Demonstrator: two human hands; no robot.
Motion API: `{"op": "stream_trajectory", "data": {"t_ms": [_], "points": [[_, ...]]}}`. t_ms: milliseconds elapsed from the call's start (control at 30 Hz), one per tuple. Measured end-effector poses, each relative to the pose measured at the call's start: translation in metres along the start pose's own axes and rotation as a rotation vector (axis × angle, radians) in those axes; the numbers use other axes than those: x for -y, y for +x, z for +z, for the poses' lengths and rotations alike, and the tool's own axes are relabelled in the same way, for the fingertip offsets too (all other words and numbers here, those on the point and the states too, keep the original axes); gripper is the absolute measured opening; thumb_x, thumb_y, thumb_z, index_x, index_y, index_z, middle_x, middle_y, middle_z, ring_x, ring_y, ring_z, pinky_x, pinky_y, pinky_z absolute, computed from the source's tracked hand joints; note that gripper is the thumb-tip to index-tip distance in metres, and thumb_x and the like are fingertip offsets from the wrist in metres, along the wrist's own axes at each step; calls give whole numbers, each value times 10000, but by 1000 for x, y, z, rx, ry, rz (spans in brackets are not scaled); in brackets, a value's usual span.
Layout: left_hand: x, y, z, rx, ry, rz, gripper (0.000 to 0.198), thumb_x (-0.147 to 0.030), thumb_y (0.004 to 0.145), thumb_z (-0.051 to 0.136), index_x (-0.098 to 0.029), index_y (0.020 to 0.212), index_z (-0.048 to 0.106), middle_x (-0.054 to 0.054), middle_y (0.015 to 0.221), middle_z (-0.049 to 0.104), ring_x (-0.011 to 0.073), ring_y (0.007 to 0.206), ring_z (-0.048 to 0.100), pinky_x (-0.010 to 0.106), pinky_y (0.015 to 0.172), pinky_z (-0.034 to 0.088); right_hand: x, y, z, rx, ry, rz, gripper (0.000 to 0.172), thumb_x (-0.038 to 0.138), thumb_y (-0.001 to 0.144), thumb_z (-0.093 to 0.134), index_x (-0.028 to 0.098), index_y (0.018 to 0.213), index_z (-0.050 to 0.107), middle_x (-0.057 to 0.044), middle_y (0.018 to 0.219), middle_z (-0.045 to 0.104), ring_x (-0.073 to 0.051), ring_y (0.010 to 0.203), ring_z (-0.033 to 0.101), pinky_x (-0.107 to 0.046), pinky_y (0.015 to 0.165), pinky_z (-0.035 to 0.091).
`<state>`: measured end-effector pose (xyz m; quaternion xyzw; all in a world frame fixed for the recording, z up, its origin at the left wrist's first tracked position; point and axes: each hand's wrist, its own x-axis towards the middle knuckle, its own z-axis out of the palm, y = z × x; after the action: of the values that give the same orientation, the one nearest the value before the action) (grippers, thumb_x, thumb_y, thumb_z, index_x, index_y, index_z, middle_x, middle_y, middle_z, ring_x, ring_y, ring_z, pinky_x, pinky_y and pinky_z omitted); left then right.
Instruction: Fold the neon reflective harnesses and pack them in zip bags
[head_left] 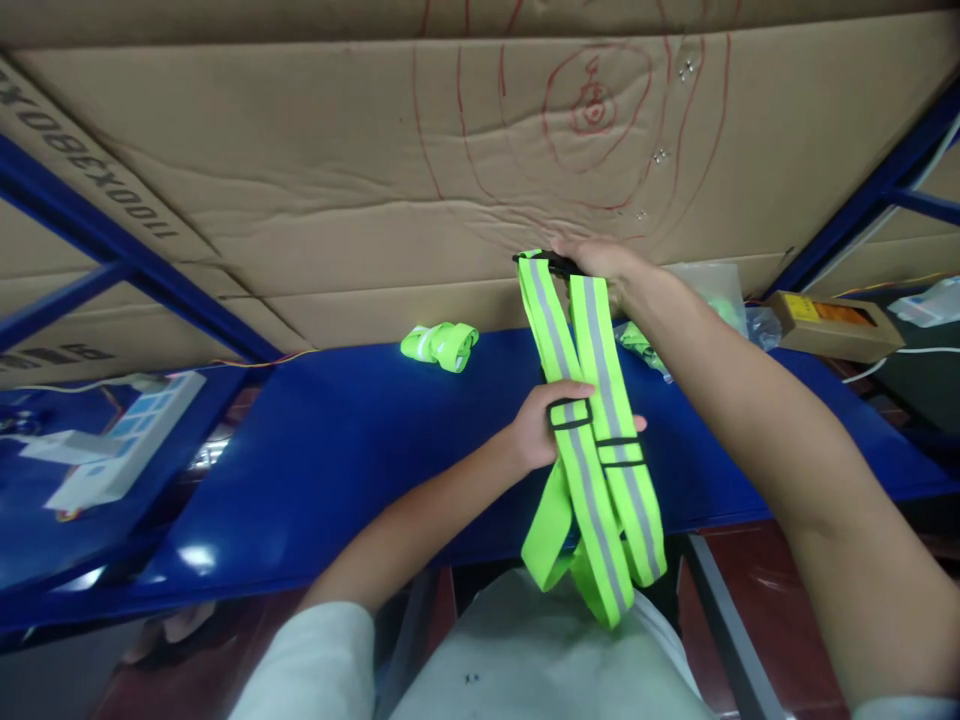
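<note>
A neon yellow-green reflective belt [600, 370] with grey stripes and black slider buckles hangs in folded loops over the front of the table. Its upper end, with a black buckle [553, 263], is gripped by my right hand [596, 262], raised near the cardboard. Lower down, my left hand [536, 425] is closed around the straps beside a slider, its thumb on top and a fingertip showing at the far side. The lower loops dangle in front of my shirt. A rolled-up green belt [441, 346] lies on the table to the left.
Cardboard [337, 200] with red drawn rings stands behind the blue table [315, 470]. Behind my right forearm lie another green bundle [643, 348] and a clear plastic bag [716, 285]. An open-windowed carton [836, 325] is at right; a white power strip [135, 440] is at left.
</note>
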<state>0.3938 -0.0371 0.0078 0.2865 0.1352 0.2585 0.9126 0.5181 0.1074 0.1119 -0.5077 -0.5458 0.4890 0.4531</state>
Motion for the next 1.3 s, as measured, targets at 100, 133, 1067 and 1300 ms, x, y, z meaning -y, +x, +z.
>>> {"op": "stream_trajectory", "data": {"t_ms": [100,133,1067,1300], "points": [[-10,-14,-21,-138,57,-77,439,-294,695,706,-134,1103,719,102,926,768,200,671,701,307,614,561,-16,-4,-14,-101,29,135,230,248,1007,606,176,792,648,-9,628,632,-125,590,613,-258,630,563],[-18,-19,-31,-205,109,-104,422,-267,676,713,-126,1073,730,99,910,769,179,637,677,291,594,549,-23,-5,-18,-116,29,154,222,241,1007,605,168,803,655,-16,661,655,-121,596,615,-248,617,553],[124,-149,-13,-47,2552,264,580,-508,973,609,-299,1504,499,97,1696,314,368,1535,346,630,1205,366,-124,17,-53,-340,-93,129,235,300,941,661,179,746,614,-40,685,662,-165,630,629,-324,649,582],[77,-158,-27,3,2339,270,182,-365,1001,583,-225,1043,692,92,1465,610,311,1474,458,621,1260,283,-150,45,-73,-559,-381,66,226,249,824,775,190,764,565,30,702,535,-153,773,572,-370,915,535]]}}
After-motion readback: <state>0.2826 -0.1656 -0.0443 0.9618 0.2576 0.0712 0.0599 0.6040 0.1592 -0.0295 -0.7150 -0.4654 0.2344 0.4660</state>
